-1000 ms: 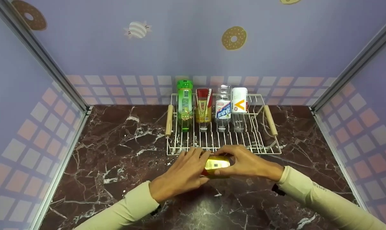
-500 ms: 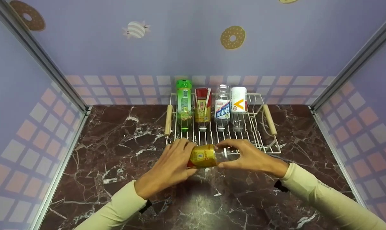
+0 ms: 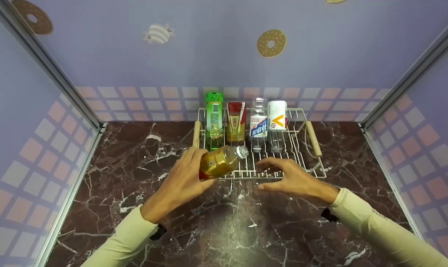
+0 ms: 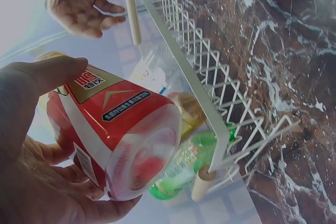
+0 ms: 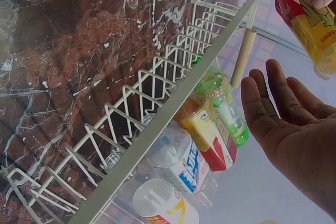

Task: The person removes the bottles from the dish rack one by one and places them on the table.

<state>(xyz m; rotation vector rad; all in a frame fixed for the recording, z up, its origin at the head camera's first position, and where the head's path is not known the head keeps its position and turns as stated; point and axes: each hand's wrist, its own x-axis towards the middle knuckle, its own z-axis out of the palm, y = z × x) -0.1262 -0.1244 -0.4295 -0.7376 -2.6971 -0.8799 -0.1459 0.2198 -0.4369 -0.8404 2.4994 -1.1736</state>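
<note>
My left hand (image 3: 181, 178) grips a bottle (image 3: 220, 161) with a red and gold label and a clear neck, near the base. The bottle is tilted, its white-capped neck pointing up and right over the front of the wire rack (image 5: 156, 124). In the left wrist view the red label and clear base face the camera, with thumb and fingers round them. My right hand (image 3: 296, 181) is to the right of the bottle, apart from it, fingers loosely curved and nothing between them. That same hand (image 5: 294, 119) shows its palm in the right wrist view, beside the rack.
Along the rack's back, several bottles lean neck down: a green one (image 3: 214, 118), a red and gold one (image 3: 236, 124), a clear one with a blue-white label (image 3: 259, 128) and a white-labelled one (image 3: 277, 115). Wooden handles (image 3: 313, 139) flank the rack on the marbled tabletop (image 3: 142, 193).
Both hands held the bottle in front of the rack. The right hand has let go of its neck end, and the left hand has moved the bottle left and up, tilting it.
</note>
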